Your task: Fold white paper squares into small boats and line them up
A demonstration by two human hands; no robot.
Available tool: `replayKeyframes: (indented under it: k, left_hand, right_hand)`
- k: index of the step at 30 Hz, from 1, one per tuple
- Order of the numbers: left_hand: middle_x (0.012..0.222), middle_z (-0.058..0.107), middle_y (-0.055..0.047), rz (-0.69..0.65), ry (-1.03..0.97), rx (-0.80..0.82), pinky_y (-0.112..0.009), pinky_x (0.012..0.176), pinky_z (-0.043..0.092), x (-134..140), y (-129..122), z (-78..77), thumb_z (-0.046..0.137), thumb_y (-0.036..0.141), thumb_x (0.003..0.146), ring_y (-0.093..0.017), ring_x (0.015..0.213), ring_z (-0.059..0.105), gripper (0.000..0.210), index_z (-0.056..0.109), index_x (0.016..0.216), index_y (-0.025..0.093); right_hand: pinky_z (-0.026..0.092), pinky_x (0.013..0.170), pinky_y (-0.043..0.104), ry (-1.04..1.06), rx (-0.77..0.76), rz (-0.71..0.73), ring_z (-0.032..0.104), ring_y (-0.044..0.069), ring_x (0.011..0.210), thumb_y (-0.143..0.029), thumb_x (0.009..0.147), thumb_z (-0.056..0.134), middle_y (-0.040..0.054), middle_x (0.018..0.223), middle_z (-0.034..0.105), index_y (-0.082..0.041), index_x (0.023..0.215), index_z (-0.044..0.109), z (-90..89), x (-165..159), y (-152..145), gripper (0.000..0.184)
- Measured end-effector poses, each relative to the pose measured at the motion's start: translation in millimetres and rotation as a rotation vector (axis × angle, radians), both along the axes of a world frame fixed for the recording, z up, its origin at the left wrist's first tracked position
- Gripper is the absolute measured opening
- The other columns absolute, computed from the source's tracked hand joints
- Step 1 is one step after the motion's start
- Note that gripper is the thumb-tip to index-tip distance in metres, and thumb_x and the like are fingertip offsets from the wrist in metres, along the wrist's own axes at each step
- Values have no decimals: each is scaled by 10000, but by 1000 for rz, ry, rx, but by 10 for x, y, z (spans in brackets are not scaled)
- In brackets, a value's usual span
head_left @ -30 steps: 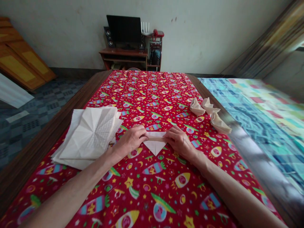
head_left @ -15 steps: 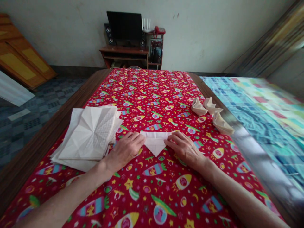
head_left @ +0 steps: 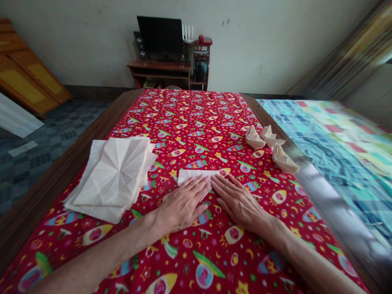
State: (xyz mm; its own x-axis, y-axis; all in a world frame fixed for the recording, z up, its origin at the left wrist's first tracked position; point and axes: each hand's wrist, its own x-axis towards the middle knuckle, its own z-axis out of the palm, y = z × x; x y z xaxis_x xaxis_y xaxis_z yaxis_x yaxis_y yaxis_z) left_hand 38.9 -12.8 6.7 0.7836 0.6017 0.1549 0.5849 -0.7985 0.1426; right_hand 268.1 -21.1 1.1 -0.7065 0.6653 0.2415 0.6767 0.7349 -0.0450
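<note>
A folded sheet of white paper (head_left: pixel 186 174) lies on the red patterned cloth in front of me, its upper strip showing beyond my fingers. My left hand (head_left: pixel 185 202) rests flat across it, fingers stretched out and covering most of the lower part. Flat against the paper's right side, my right hand (head_left: pixel 237 200) has its fingers extended, the fingertips meeting those of the left. Neither hand grasps anything. To the left is a stack of creased paper sheets (head_left: pixel 113 171), the top one marked with radiating folds and some faint lines.
Three folded paper shapes (head_left: pixel 255 138) stand near the right edge of the cloth (head_left: pixel 196 122). A bed with a teal and patchwork cover (head_left: pixel 315 143) adjoins the right side. A desk with a monitor (head_left: pixel 159 38) and a red telephone (head_left: pixel 204 40) is by the far wall.
Both hands have moved from gripping the paper's two ends to lying flat on it, fingertips together at the middle. The lower triangular point is now mostly covered.
</note>
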Motion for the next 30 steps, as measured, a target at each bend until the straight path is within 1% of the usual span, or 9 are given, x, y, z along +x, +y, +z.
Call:
replayKeyframes:
  k: [3, 8, 14, 16, 18, 21, 22, 26, 30]
  left_hand:
    - [1501, 327, -85, 18, -1, -4, -398, 1158, 237, -56, 27, -16, 332, 340, 976, -208, 1407, 239, 480, 352, 1411, 141]
    - [1489, 344, -102, 72, -4, 54, -405, 1142, 272, -267, 19, -35, 369, 284, 962, -214, 1395, 270, 468, 371, 1401, 120]
    - [1456, 405, -79, 126, -54, 49, -451, 1116, 305, -527, 24, -75, 387, 243, 955, -218, 1363, 341, 413, 445, 1358, 169]
    - [1359, 527, -81, 134, -170, 33, -439, 1070, 371, -564, 125, -106, 408, 222, 947, -217, 1291, 447, 341, 562, 1247, 180]
    - [1122, 680, -74, 140, -352, 26, -367, 959, 473, -557, 279, -126, 466, 232, 926, -196, 1101, 597, 239, 685, 1010, 187]
    - [908, 690, -42, 191, -404, -23, -324, 824, 511, -472, 510, -108, 616, 256, 843, -188, 904, 625, 111, 675, 775, 192]
    - [918, 666, -41, 216, -374, -23, -334, 832, 502, -433, 564, -90, 663, 274, 808, -200, 920, 608, 82, 663, 812, 192]
    - [1071, 581, -72, 262, -203, -24, -384, 932, 435, -293, 641, 19, 741, 374, 723, -250, 1058, 530, 417, 576, 1058, 188]
    - [951, 617, -48, 315, -90, -170, -322, 795, 450, -239, 656, 135, 719, 402, 725, -236, 934, 579, 371, 567, 986, 187]
  right_hand:
    - [279, 1123, 498, -22, -41, -45, 244, 243, 1395, -328, 970, 384, 110, 1482, 336, -117, 1458, 275, -8, 78, -45, 542]
    - [256, 1135, 477, -5, -36, -87, 238, 225, 1397, -311, 976, 380, 77, 1478, 344, -150, 1447, 309, -25, 168, -79, 503]
    - [344, 1077, 465, 83, -3, -162, 393, 239, 1324, -292, 978, 372, 86, 1380, 495, -162, 1336, 488, 25, 76, -72, 398]
    - [399, 1021, 447, 136, 19, -197, 478, 249, 1256, -302, 972, 394, 83, 1288, 587, -176, 1187, 606, 43, -1, -18, 327]
    - [454, 935, 425, 164, 31, -226, 561, 256, 1158, -327, 956, 442, 82, 1165, 664, -188, 992, 668, 56, -84, 71, 268]
    - [470, 864, 422, 190, 25, -269, 597, 272, 1072, -362, 914, 523, 104, 1081, 686, -186, 850, 642, 55, -175, 227, 222]
    - [464, 871, 422, 207, 12, -276, 577, 276, 1097, -372, 903, 540, 109, 1111, 670, -189, 866, 632, 46, -188, 272, 207]
    - [432, 927, 454, 268, -28, -273, 506, 282, 1179, -417, 878, 565, 125, 1249, 586, -205, 1111, 580, -33, -158, 381, 315]
    - [396, 964, 513, 260, -22, -259, 437, 303, 1251, -411, 880, 558, 149, 1332, 521, -196, 1294, 487, -83, -109, 409, 472]
